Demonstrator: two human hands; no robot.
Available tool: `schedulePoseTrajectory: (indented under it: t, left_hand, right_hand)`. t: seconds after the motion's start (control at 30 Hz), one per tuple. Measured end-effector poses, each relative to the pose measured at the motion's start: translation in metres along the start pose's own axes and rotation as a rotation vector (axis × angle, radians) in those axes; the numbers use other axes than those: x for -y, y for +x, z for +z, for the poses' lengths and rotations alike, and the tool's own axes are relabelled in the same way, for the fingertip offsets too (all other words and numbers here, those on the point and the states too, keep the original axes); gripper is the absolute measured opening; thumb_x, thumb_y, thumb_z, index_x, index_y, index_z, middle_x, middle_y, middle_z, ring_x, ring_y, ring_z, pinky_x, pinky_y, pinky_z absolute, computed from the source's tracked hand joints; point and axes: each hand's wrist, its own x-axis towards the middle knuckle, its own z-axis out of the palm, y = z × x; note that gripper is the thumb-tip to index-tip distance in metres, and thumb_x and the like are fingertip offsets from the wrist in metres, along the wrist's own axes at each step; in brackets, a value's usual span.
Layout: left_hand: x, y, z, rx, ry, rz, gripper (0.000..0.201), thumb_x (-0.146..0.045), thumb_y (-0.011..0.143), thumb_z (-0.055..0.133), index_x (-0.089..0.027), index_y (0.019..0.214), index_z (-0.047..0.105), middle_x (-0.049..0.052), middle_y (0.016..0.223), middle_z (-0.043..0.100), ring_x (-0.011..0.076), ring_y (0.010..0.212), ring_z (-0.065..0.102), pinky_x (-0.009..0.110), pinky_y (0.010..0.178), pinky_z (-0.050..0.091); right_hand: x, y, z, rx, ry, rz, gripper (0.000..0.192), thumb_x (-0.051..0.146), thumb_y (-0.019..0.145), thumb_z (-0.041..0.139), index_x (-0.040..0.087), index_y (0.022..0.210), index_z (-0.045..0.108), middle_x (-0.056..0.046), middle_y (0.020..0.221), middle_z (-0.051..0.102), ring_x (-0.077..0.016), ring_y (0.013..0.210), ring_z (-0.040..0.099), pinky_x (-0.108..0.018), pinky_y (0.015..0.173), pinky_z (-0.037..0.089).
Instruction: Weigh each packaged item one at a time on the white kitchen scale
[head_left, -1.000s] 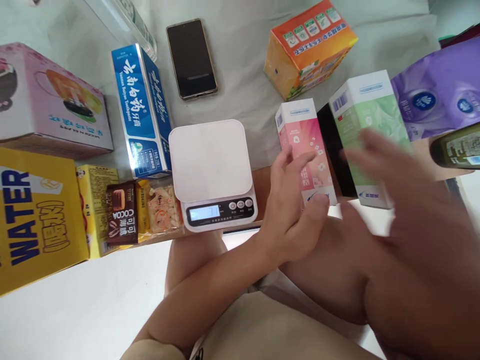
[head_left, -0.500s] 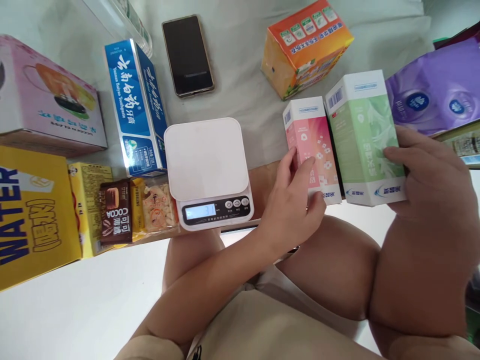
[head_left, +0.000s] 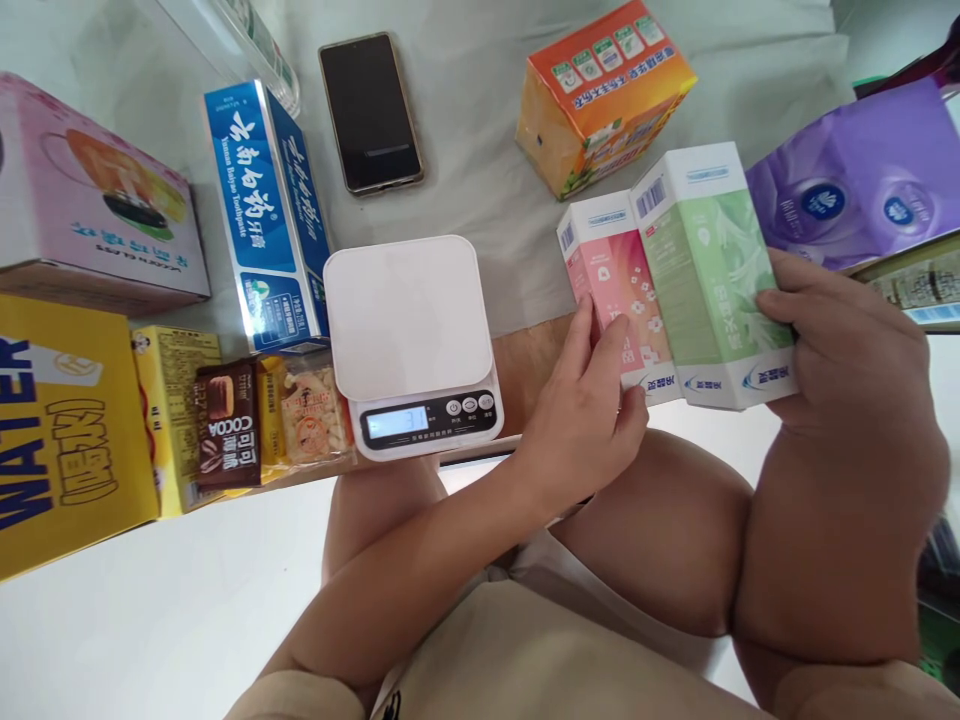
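My left hand (head_left: 581, 415) has its fingers on the left side and front of a pink toothpaste box (head_left: 626, 290), which stands at the table's near edge. Wrapped around the right side of a green toothpaste box (head_left: 720, 270) is my right hand (head_left: 847, 335), thumb on the front face and the other fingers mostly hidden behind. The two boxes touch, and the green one covers part of the pink one's right side. Left of them sits a white kitchen scale (head_left: 412, 320) with a bare platform and a lit display.
An orange soap pack (head_left: 607, 95) lies behind the boxes, a purple tissue pack (head_left: 862, 180) to the right. A phone (head_left: 371, 110) and a blue toothpaste box (head_left: 266, 220) are behind and left of the scale. Snack packets (head_left: 229, 420), a yellow carton (head_left: 67, 430) and a pink-white box (head_left: 112, 190) line the left.
The green toothpaste box has moved left with my right hand, closing the narrow gap to the pink box. My left hand stays on the pink box.
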Motion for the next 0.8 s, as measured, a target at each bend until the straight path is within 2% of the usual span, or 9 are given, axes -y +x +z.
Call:
schedulePoseTrajectory:
  t: [0.07,0.17,0.27,0.4,0.5,0.6,0.8]
  left_hand:
    - [0.000,0.000,0.000,0.000,-0.003,-0.005,0.061,-0.026,0.104,0.045,-0.011,0.163,0.038,0.025,0.185,0.012,0.0376,0.171,0.031,0.057,0.129,0.050]
    - [0.000,0.000,0.001,-0.017,0.008,-0.008,0.060,-0.026,0.104,0.046,-0.014,0.162,0.040,0.023,0.185,0.013,0.0372,0.171,0.032,0.057,0.128,0.052]
    - [-0.001,0.000,0.001,-0.016,0.027,-0.012,0.060,-0.026,0.104,0.045,-0.011,0.162,0.040,0.025,0.185,0.014,0.0388,0.170,0.032,0.058,0.126,0.054]
    - [-0.003,0.000,0.001,0.013,0.031,-0.033,0.063,-0.027,0.105,0.043,-0.008,0.164,0.037,0.026,0.185,0.011,0.0389,0.169,0.035,0.056,0.125,0.054]
    - [-0.003,0.000,0.001,0.010,0.034,-0.029,0.063,-0.027,0.105,0.042,-0.008,0.164,0.037,0.026,0.185,0.011,0.0389,0.168,0.036,0.056,0.125,0.055]
    - [-0.003,0.000,0.001,-0.011,0.040,-0.013,0.060,-0.026,0.104,0.043,-0.009,0.162,0.039,0.027,0.184,0.014,0.0393,0.167,0.038,0.058,0.122,0.056]
    - [-0.002,-0.001,0.002,-0.011,0.011,-0.019,0.061,-0.027,0.104,0.044,-0.012,0.163,0.040,0.024,0.184,0.016,0.0369,0.169,0.036,0.054,0.124,0.055]
  right_hand:
    - [0.008,-0.001,0.003,0.005,0.001,0.021,0.037,0.019,0.069,0.075,0.030,0.102,0.089,-0.001,0.118,0.084,-0.0312,0.122,0.076,-0.048,0.087,0.068]
    - [0.015,-0.003,0.005,0.148,0.024,0.051,0.049,0.018,0.073,0.071,0.031,0.118,0.086,-0.001,0.133,0.081,-0.0350,0.137,0.071,-0.052,0.092,0.069]
    - [0.015,-0.004,0.003,0.141,0.041,0.027,0.054,0.012,0.075,0.067,0.031,0.123,0.084,-0.003,0.134,0.082,-0.0336,0.137,0.073,-0.058,0.102,0.067]
    - [0.010,0.000,-0.003,0.123,0.049,-0.034,0.056,0.004,0.076,0.066,0.031,0.121,0.085,-0.003,0.133,0.082,-0.0311,0.136,0.074,-0.062,0.119,0.058]
    - [0.006,0.005,-0.004,0.114,0.055,-0.052,0.053,0.004,0.073,0.069,0.031,0.115,0.086,-0.003,0.128,0.084,-0.0309,0.133,0.076,-0.063,0.121,0.057]
    - [0.005,0.007,-0.003,0.136,0.058,-0.059,0.054,0.006,0.073,0.068,0.031,0.117,0.085,-0.002,0.130,0.083,-0.0318,0.135,0.074,-0.065,0.122,0.056]
    - [0.000,0.008,-0.001,0.136,0.093,-0.087,0.052,0.005,0.077,0.068,0.030,0.119,0.085,-0.002,0.128,0.084,-0.0329,0.136,0.074,-0.064,0.120,0.057]
